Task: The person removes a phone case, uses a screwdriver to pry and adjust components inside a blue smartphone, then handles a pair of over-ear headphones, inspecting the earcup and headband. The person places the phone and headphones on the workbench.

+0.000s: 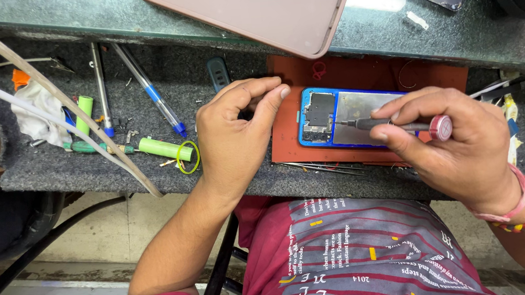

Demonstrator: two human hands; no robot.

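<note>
I am sitting at a small phone repair bench, a workshop counter covered in worn grey felt (55, 165). An opened phone (336, 119) with its back off lies on a red work mat (287, 145), and screwdrivers and pens (150, 91), a green-handled tool (161, 148) and tweezers (321, 167) are scattered about. A phone case (250, 9) lies on the glass shelf (467, 28) above.
</note>
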